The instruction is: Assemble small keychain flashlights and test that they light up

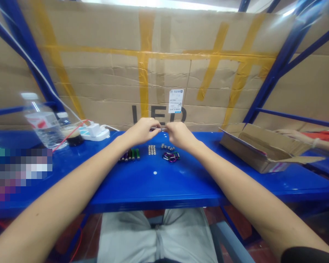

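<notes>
My left hand (pixel 146 130) and my right hand (pixel 178 133) are raised close together over the far part of the blue table (pixel 153 188). The fingers of each are pinched, and a thin, shiny piece (pixel 163 129) spans the small gap between them. Its kind is too small to make out. Below my left hand lies a row of green and dark tubes (pixel 133 154), partly hidden by my left forearm. Small silver caps (pixel 151 149) stand in a neat block beside them. To their right are small loose metal parts (pixel 167 147) and a cluster of coloured carabiners (pixel 171 157).
An open cardboard box (pixel 252 149) stands at the right, with another person's arm (pixel 304 138) behind it. Left are a water bottle (pixel 45 122), a dark drink bottle (pixel 71 133) and a white power strip (pixel 94 133). A large cardboard sheet (pixel 104 80) closes off the back.
</notes>
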### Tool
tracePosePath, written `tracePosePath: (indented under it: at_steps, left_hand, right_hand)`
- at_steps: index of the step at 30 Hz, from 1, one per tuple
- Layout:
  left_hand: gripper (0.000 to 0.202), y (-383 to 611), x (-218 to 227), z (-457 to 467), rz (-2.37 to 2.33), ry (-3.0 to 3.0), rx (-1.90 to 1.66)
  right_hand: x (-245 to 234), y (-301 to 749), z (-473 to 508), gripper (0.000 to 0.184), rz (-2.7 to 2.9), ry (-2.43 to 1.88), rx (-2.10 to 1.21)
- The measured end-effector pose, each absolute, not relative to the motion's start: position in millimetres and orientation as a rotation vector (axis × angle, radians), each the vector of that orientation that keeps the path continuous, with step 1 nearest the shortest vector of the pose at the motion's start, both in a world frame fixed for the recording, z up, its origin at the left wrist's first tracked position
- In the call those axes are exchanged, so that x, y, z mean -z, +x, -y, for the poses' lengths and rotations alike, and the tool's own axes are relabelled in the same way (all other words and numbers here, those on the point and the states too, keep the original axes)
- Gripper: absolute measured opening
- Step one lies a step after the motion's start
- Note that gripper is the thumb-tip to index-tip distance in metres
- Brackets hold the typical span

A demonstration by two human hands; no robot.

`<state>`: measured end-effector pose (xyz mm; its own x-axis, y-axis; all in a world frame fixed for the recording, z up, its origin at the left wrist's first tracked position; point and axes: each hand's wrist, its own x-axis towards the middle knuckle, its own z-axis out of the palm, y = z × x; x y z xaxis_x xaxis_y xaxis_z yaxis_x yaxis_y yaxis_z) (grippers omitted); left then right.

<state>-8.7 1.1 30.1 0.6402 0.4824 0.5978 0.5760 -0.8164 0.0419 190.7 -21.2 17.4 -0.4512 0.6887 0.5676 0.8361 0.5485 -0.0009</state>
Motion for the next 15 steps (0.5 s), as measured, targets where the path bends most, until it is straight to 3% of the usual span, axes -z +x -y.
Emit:
tracePosePath:
  at_steps: [9, 15]
  left_hand:
    - [0.021, -14.3, -26.4, -7.3, 1.035, -2.752, 1.06]
    - [0.021, -19.0, -23.7, -14.3, 1.027, -2.724, 1.031]
  right_hand:
    - [-17.4, 196.3, 10.6, 0.024, 1.999, -1.095, -0.114]
    - [-12.4, 205.8, -2.8, 0.018, 1.978, -1.112, -0.142]
